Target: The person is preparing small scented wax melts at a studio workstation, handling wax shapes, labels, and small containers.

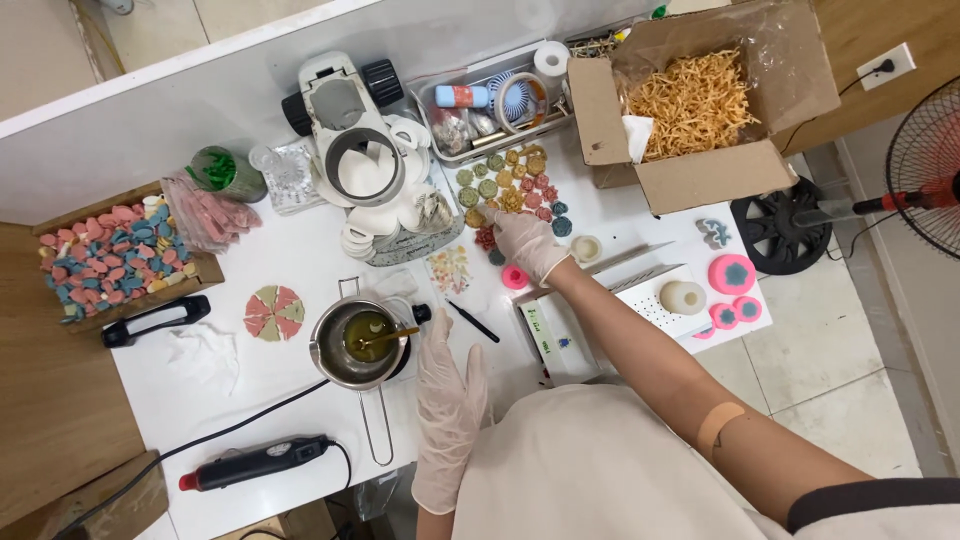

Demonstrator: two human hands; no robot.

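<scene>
My right hand point(522, 240), in a thin white glove, reaches out to a cluster of small round green, yellow, red and blue pieces point(512, 185) on the white table point(300, 400); its fingertips touch the pieces at the cluster's near edge. Whether it grips one I cannot tell. My left hand point(448, 385), also gloved, lies flat and open on the table just right of a small metal pot point(358, 343) holding yellow-green liquid and a stirring stick. A small black tool point(473, 321) lies between the two hands.
A cardboard box of straw-like filler point(690, 100) stands at the back right. A wooden tray of pink and blue pieces point(110, 255) sits left. A heat gun point(258, 463) lies near the front. Pink moulds point(732, 275), a white machine point(355, 130), a clear plastic bin point(495, 105) and a fan point(925, 165) surround.
</scene>
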